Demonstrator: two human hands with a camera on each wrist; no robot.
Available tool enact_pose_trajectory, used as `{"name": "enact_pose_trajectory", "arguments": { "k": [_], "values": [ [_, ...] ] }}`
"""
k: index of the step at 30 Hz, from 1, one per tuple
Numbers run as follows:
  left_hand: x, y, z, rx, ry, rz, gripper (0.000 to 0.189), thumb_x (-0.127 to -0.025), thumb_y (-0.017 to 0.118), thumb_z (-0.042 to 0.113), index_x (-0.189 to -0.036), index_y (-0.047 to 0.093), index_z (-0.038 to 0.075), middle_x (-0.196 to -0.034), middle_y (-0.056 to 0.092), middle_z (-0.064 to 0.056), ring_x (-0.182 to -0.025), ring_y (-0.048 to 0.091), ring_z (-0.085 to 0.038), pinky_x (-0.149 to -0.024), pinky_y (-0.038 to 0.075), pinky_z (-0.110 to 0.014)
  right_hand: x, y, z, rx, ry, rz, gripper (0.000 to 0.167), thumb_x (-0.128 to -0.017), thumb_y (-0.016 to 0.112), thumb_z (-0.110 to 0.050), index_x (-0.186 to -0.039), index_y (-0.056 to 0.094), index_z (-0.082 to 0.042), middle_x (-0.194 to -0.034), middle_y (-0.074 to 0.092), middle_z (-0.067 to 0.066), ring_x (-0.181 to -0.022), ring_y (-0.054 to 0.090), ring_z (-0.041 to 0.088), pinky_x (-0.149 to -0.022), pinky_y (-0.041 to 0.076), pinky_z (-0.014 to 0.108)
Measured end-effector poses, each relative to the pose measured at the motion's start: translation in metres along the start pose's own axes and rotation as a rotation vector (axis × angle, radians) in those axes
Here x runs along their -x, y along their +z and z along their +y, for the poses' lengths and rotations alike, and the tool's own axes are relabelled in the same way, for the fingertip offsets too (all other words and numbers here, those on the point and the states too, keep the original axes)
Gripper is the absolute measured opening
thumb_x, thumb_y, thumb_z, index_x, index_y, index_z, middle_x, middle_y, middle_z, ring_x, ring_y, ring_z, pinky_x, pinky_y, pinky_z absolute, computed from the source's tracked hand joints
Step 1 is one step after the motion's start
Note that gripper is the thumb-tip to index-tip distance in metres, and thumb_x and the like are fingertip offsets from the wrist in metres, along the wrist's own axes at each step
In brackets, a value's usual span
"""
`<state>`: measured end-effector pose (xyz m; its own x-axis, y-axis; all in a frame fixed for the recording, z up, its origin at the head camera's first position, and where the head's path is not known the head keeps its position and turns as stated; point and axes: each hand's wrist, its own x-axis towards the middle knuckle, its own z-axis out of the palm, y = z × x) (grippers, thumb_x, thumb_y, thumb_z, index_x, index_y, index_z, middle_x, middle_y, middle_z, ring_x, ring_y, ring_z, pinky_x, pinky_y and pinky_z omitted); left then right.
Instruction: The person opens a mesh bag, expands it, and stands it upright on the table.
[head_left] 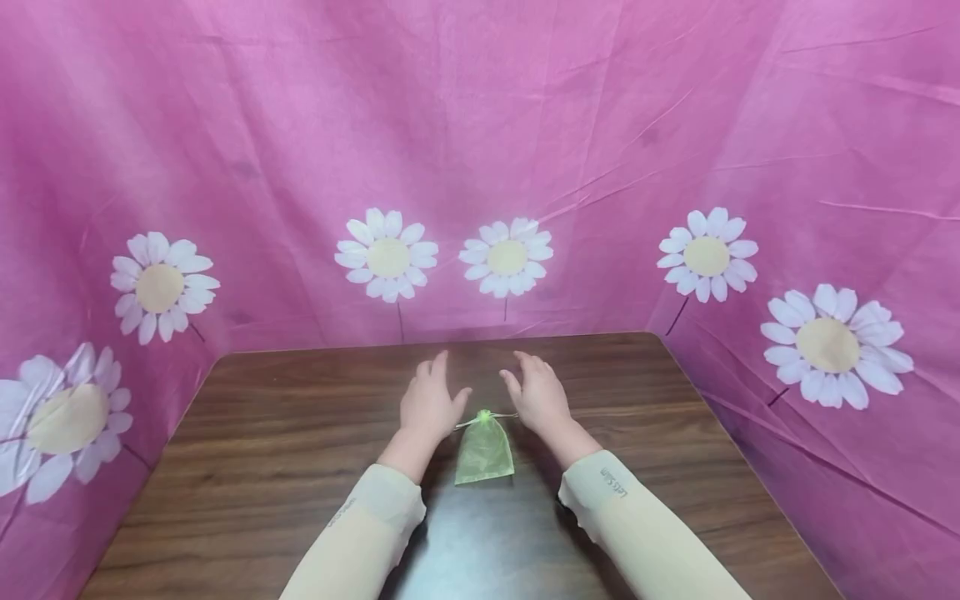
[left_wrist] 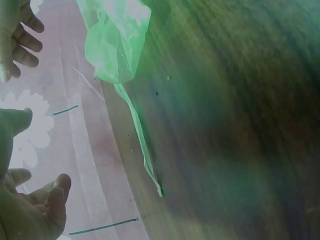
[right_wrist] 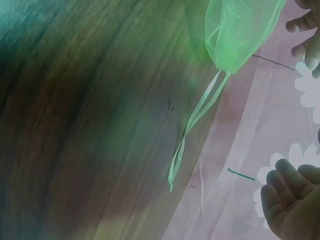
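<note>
A small green sheer drawstring pouch (head_left: 485,457) lies on the dark wooden table, its neck gathered and pointing away from me. Its thin ribbons spread to both sides; one ribbon (left_wrist: 139,127) shows in the left wrist view, and a looped ribbon (right_wrist: 186,131) in the right wrist view. My left hand (head_left: 431,402) is just left of the pouch, thumb and fingers apart, holding nothing. On the other side my right hand (head_left: 542,395) is over the table with relaxed, slightly bent fingers and nothing in them. Both palms face inward, near the ribbon ends.
The wooden table (head_left: 247,450) has rounded far corners. Pink cloth (head_left: 480,125) printed with white daisies hangs behind it and along both sides, right up to the table's edges.
</note>
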<state>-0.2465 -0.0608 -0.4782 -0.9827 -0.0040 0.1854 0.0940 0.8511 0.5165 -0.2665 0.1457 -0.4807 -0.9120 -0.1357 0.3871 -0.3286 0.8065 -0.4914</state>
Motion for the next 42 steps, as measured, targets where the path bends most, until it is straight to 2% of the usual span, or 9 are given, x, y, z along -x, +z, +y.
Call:
{"name": "enact_pose_trajectory", "arguments": {
  "k": [5,9,14,21,31,37,42],
  "values": [
    [0.001,0.004,0.000,-0.033,-0.010,-0.024,0.076,-0.097,0.075,0.044,-0.156,0.046,0.006,-0.145,0.056,-0.024,-0.122,0.064,-0.041,-0.094,0.057,-0.057,0.001,0.004,-0.001,-0.010,0.027,-0.015,0.046,-0.104,0.067,-0.028,-0.135,0.064,0.005,-0.109,0.072,0.018,-0.102,0.069,0.037,-0.094,0.055,0.054],
    [0.001,0.005,0.000,-0.050,-0.015,-0.055,0.069,-0.097,0.073,0.046,-0.151,0.054,0.006,-0.141,0.063,-0.021,-0.122,0.065,-0.038,-0.094,0.057,-0.056,0.001,0.006,-0.002,-0.006,0.047,-0.033,0.043,-0.104,0.068,-0.026,-0.133,0.065,0.005,-0.096,0.070,0.011,-0.088,0.068,0.029,-0.084,0.058,0.050],
    [0.003,0.006,-0.001,-0.044,-0.053,-0.098,0.062,-0.099,0.071,0.047,-0.145,0.061,0.007,-0.134,0.070,-0.016,-0.120,0.067,-0.037,-0.093,0.057,-0.056,0.003,0.008,-0.003,-0.003,0.070,-0.050,0.042,-0.104,0.068,-0.027,-0.132,0.066,0.004,-0.091,0.069,0.007,-0.082,0.067,0.026,-0.080,0.059,0.049],
    [0.008,0.009,-0.002,-0.041,-0.088,-0.128,0.056,-0.099,0.069,0.048,-0.136,0.067,0.007,-0.119,0.076,-0.014,-0.108,0.072,-0.038,-0.083,0.059,-0.055,0.007,0.009,-0.007,0.021,0.098,-0.068,0.041,-0.104,0.068,-0.030,-0.130,0.069,0.002,-0.091,0.071,0.008,-0.085,0.069,0.028,-0.079,0.059,0.050],
    [0.006,0.014,0.002,0.005,-0.118,-0.118,0.053,-0.099,0.069,0.047,-0.132,0.070,0.006,-0.121,0.076,-0.014,-0.111,0.071,-0.037,-0.085,0.058,-0.056,0.006,0.008,-0.005,0.009,0.129,-0.083,0.034,-0.104,0.067,-0.028,-0.124,0.072,-0.001,-0.108,0.077,0.014,-0.099,0.074,0.034,-0.086,0.060,0.054],
    [0.010,0.020,0.000,0.031,-0.147,-0.127,0.048,-0.099,0.071,0.046,-0.127,0.073,0.007,-0.118,0.077,-0.011,-0.108,0.072,-0.036,-0.083,0.058,-0.056,0.011,0.015,-0.005,-0.011,0.150,-0.130,0.032,-0.105,0.067,-0.029,-0.120,0.074,-0.002,-0.106,0.078,0.012,-0.098,0.075,0.031,-0.084,0.061,0.051],
    [0.012,0.025,-0.001,0.038,-0.148,-0.119,0.042,-0.100,0.071,0.042,-0.123,0.074,0.007,-0.114,0.077,-0.012,-0.105,0.073,-0.036,-0.080,0.058,-0.056,0.013,0.020,-0.004,-0.028,0.162,-0.151,0.029,-0.105,0.067,-0.026,-0.117,0.075,-0.002,-0.106,0.078,0.011,-0.099,0.075,0.032,-0.085,0.060,0.052]
  ]
}}
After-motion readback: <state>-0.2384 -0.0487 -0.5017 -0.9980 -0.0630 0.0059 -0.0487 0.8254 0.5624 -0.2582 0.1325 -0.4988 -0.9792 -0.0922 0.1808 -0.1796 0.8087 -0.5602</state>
